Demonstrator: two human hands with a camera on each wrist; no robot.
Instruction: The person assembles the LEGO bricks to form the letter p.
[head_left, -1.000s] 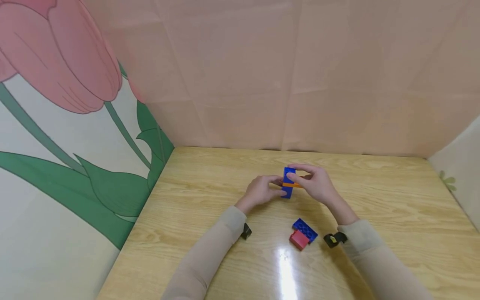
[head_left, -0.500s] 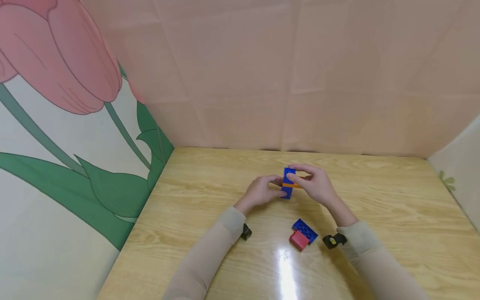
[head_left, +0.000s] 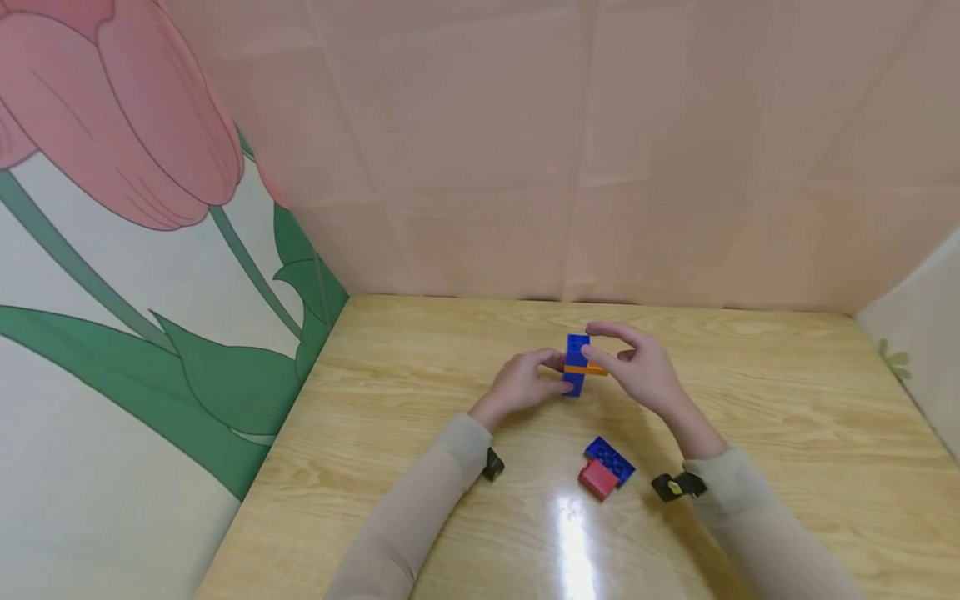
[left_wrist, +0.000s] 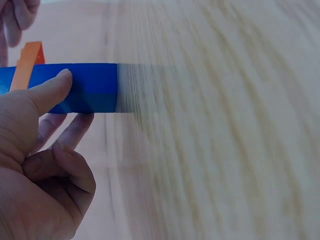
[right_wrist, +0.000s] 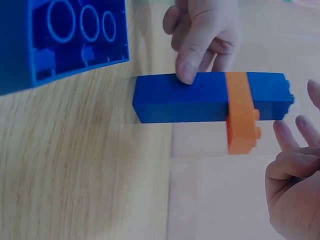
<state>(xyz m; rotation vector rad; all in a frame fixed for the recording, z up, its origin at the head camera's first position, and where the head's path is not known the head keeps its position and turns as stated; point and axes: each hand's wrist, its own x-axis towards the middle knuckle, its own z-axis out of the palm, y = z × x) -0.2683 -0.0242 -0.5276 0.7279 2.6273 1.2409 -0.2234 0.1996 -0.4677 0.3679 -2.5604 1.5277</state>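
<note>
A blue brick tower (head_left: 573, 382) stands upright on the table, with an orange brick (head_left: 598, 369) in its middle that juts out to the right. My left hand (head_left: 521, 383) pinches the tower's lower part, its thumb on the blue side (left_wrist: 95, 87) in the left wrist view. My right hand (head_left: 648, 375) is beside the upper part. In the right wrist view this right hand (right_wrist: 295, 185) has its fingers spread apart and holds nothing. Studs show on the tower's top end (right_wrist: 289, 95).
Nearer the body, a blue brick (head_left: 611, 460) lies with its hollow underside showing, against a red brick (head_left: 598, 480). The wood-grain table (head_left: 420, 350) ends at a pink cloth backdrop (head_left: 480, 167). A wall with a painted tulip (head_left: 150, 117) stands at the left.
My right hand has let go of the tower's top and drawn back slightly to the right, its fingers wider apart. My left hand and the tower stay in place.
</note>
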